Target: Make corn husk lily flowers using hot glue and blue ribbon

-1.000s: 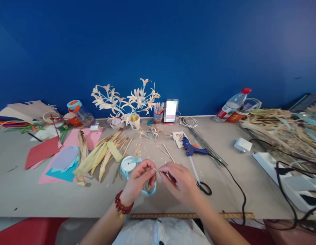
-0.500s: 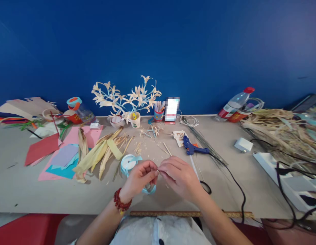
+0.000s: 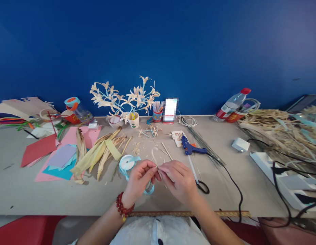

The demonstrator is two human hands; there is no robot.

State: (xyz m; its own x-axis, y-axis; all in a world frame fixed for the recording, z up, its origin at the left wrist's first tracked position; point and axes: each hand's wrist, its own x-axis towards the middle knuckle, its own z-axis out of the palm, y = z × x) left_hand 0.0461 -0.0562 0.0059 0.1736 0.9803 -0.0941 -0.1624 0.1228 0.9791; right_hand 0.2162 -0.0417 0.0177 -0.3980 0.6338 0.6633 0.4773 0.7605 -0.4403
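Observation:
My left hand (image 3: pixel 140 179) and my right hand (image 3: pixel 177 181) meet fingertip to fingertip above the table's near edge, both pinched on a thin pale husk strip (image 3: pixel 154 157) that curls up away from them. A red bead bracelet sits on my left wrist. Just behind my left hand lies a light blue ribbon roll (image 3: pixel 127 163), its loose end trailing under my hands. Scissors (image 3: pixel 198 178) lie right of my right hand, and a blue glue gun (image 3: pixel 189 148) lies beyond them.
Dried corn husks (image 3: pixel 96 156) and coloured paper sheets (image 3: pixel 58 157) lie at the left. A husk flower branch in a cup (image 3: pixel 133 119) stands at the back. A bottle (image 3: pixel 230 103), a husk pile (image 3: pixel 280 131), a white adapter (image 3: pixel 240 144) and black cables (image 3: pixel 236 190) fill the right.
My hands have drawn closer together, and the husk strip now curls up above my fingertips. The view has shifted slightly.

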